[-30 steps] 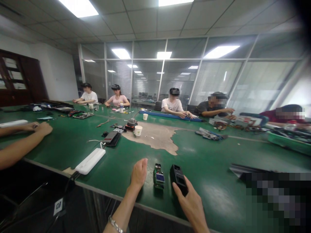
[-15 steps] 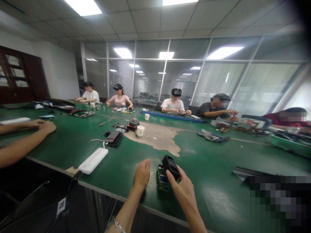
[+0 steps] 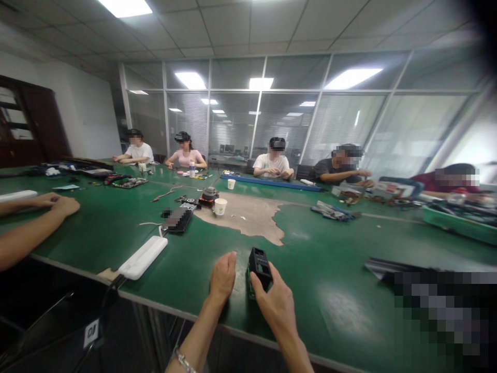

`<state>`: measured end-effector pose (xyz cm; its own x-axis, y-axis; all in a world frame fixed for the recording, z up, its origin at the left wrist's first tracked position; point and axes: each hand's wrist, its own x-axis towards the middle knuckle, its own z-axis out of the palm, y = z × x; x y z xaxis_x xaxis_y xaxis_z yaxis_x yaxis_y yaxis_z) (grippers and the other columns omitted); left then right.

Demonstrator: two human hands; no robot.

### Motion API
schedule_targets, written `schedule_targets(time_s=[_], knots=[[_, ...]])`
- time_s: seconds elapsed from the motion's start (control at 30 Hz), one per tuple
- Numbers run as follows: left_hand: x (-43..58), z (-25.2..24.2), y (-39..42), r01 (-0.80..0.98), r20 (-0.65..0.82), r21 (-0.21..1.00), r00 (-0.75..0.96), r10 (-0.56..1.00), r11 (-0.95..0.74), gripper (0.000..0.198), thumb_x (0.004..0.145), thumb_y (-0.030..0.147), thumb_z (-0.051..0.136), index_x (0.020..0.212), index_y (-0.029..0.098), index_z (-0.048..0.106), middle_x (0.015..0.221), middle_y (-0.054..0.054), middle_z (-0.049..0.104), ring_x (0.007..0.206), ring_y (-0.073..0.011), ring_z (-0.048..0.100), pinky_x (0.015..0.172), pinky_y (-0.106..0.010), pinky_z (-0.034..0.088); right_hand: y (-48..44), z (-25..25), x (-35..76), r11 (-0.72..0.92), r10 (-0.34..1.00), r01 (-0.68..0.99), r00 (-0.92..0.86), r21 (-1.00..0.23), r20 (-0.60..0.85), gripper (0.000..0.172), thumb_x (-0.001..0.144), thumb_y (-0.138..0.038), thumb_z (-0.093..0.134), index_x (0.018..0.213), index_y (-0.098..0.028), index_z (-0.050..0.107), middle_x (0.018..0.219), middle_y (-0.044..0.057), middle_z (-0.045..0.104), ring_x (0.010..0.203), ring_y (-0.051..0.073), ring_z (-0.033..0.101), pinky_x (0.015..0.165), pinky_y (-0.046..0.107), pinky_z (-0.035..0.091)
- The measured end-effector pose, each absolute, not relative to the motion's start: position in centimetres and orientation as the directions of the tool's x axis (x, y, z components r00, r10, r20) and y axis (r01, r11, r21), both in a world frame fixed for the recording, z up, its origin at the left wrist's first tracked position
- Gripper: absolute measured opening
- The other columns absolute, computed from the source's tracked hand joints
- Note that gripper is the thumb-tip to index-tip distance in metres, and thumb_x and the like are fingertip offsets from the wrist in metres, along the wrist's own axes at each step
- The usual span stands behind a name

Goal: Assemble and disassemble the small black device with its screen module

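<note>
My right hand (image 3: 275, 298) grips a black plastic housing (image 3: 259, 263), thumb on the near side and fingers around the right. The housing has rectangular openings and sits over a green circuit board (image 3: 251, 291). Only a strip of the board shows along the housing's left and lower edge; whether the two are joined I cannot tell. Just to the left, my left hand (image 3: 223, 277) rests on its side on the green table (image 3: 186, 282), thumb uppermost and fingers curled in. Anything inside those fingers is hidden.
A white power strip (image 3: 143, 257) lies left of my hands, and a paper cup (image 3: 220, 207) stands beyond. Pliers-like tools (image 3: 334, 211) lie right of a worn patch (image 3: 252, 212). A co-worker's arms (image 3: 39, 228) rest at far left; several people sit opposite.
My right hand has brought the black housing left and down over the circuit board, which is now mostly covered. My left hand stays beside it. The view has shifted slightly.
</note>
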<state>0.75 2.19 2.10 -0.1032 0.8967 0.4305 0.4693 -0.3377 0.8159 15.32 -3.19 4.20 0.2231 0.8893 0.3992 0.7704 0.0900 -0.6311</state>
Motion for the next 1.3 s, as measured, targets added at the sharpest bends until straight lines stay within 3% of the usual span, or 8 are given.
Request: schedule_targets(time_s=[0.23,0.5,0.87,1.3], knots=[[0.9,1.9,2.4,0.471,0.432,0.815,-0.102,0.896,-0.339,0.047,0.096,0.045,0.027,0.102,0.020,0.067,0.100,-0.007,0.071,0.096,-0.0203,0.064,0.087,-0.030,0.045,-3.6,3.8,15.1,0.086,0.871,0.792,0.234,-0.604,0.431,0.063,0.082,-0.053,0.048,0.130,-0.012,0.047,0.118,0.016,0.061,0.111,0.029,0.056,0.092,0.038,0.043],[0.9,1.9,2.5,0.474,0.428,0.814,-0.099,0.898,-0.336,0.048,0.096,0.046,0.027,0.103,0.020,0.067,0.102,-0.009,0.070,0.098,-0.0211,0.063,0.089,-0.031,0.045,-3.3,4.7,15.8,0.086,0.921,0.683,0.223,-0.725,0.319,0.051,0.084,-0.051,0.046,0.121,-0.018,0.056,0.113,0.009,0.065,0.105,0.024,0.061,0.090,0.034,0.045],[1.0,1.8,2.5,0.484,0.443,0.804,-0.099,0.891,-0.346,0.047,0.096,0.045,0.027,0.100,0.020,0.067,0.100,-0.008,0.071,0.096,-0.0203,0.064,0.088,-0.030,0.046,-4.0,3.4,14.4,0.058,0.869,0.868,0.200,-0.493,0.453,0.061,0.084,-0.047,0.048,0.131,-0.009,0.045,0.114,0.016,0.063,0.106,0.028,0.059,0.090,0.037,0.044],[1.0,1.9,2.4,0.496,0.446,0.797,-0.098,0.890,-0.345,0.046,0.097,0.044,0.028,0.101,0.020,0.067,0.101,-0.008,0.071,0.097,-0.0211,0.064,0.089,-0.031,0.045,-4.1,2.6,15.0,0.131,0.889,0.806,0.162,-0.577,0.429,0.063,0.083,-0.048,0.049,0.133,-0.011,0.044,0.123,0.014,0.059,0.113,0.027,0.056,0.096,0.038,0.042]])
